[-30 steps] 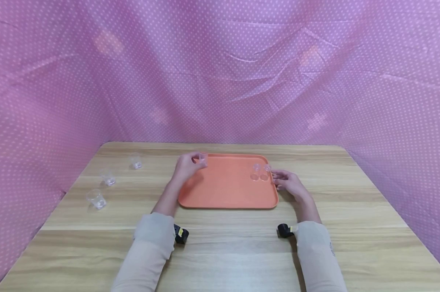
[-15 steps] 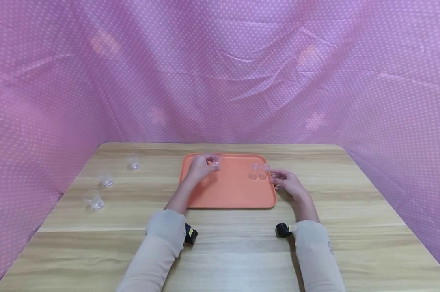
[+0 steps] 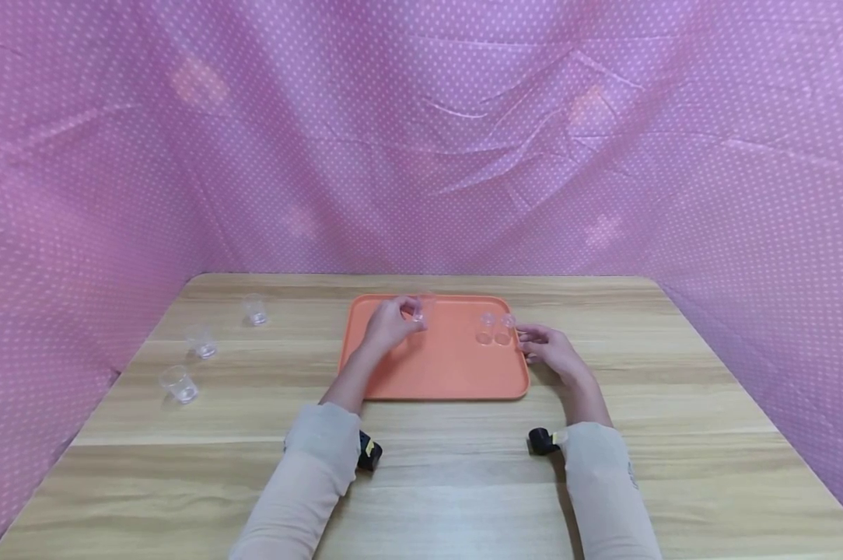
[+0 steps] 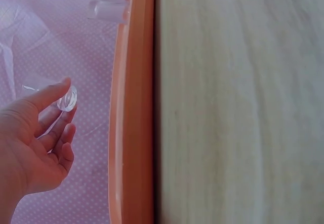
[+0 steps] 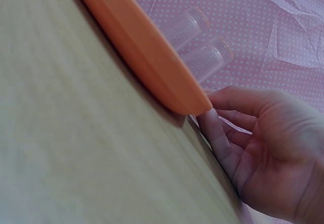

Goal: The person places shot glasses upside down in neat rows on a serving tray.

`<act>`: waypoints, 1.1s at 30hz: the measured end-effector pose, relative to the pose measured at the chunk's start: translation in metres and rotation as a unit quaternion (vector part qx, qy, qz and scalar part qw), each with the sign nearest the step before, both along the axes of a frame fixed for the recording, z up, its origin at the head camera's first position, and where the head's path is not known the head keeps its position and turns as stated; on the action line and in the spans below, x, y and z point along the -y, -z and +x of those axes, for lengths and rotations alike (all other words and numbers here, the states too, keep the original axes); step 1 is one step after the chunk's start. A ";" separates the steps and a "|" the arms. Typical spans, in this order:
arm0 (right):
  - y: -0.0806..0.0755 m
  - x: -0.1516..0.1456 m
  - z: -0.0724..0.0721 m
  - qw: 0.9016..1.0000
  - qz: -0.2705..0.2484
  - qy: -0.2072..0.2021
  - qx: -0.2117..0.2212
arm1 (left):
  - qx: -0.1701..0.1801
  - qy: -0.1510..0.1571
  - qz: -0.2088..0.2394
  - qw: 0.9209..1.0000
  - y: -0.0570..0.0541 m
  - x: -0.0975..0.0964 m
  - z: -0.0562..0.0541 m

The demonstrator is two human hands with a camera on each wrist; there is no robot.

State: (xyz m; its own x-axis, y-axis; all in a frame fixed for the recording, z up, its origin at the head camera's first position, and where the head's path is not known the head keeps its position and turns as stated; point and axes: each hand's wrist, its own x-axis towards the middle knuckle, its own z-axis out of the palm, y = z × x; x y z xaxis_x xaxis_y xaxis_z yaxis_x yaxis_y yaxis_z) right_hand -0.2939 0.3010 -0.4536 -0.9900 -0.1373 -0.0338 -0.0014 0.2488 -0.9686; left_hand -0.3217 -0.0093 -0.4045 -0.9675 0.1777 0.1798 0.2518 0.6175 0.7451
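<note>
Our left hand (image 3: 390, 324) is pinching a clear cup (image 4: 69, 100), our loose right hand (image 3: 556, 351) probably steadying the tray (image 3: 435, 372) at three o'clock.

Even, soft light, pale glare on the tabletop (image 3: 449, 490), wrist views dimmer.

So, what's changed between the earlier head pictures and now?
The left hand moved rightward over the tray, from its left edge toward the middle, carrying the clear cup it already held. No new grip or release. The right hand stayed at the tray's right edge; two cups on the tray and three cups on the table stayed put.
</note>
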 end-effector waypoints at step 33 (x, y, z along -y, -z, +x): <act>0.003 -0.001 -0.002 1.000 -0.005 0.000 0.000 | -0.057 0.023 0.044 0.997 0.003 -0.041 -0.005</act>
State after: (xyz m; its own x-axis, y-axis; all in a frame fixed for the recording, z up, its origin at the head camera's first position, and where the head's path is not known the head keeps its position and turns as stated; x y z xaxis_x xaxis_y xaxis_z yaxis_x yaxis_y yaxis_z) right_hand -0.2960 0.3017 -0.4566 -0.9899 -0.1381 -0.0316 -0.0024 0.2394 -0.9709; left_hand -0.3263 0.0315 -0.4070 -0.9313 0.1995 0.3048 0.3641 0.5363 0.7614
